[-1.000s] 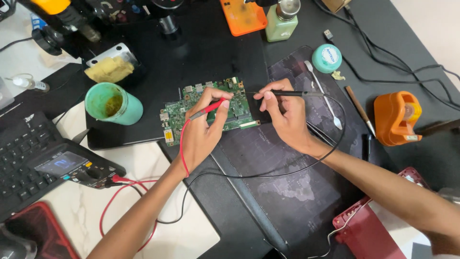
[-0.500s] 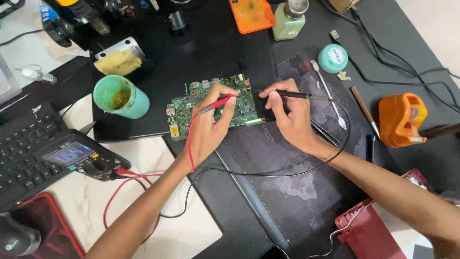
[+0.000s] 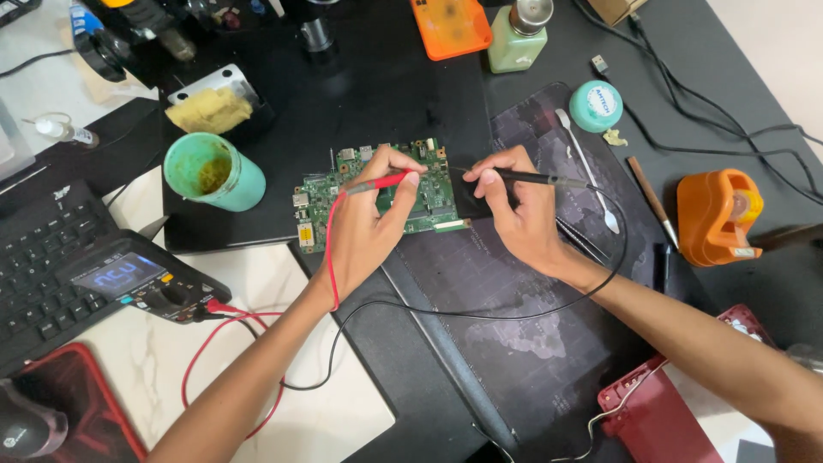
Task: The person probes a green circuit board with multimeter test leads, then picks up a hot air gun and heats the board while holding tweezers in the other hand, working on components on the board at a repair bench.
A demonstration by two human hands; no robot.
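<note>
1. Board (image 3: 429,201) – green, lying flat on the black mat (image 3: 514,343), between the two hands.
2. Left hand (image 3: 369,227) pinches the red probe (image 3: 377,183), tip down on the board.
3. Right hand (image 3: 519,214) grips the black probe (image 3: 540,178), tip at the board's right edge.
4. Meter (image 3: 141,283) – left of the mat, both leads plugged in.

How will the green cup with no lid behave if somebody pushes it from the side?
The green cup would probably slide, not roll, since it stands upright on its base on the black mat. It is open with yellowish residue inside, so a hard push could perhaps tip it and spill.
</note>
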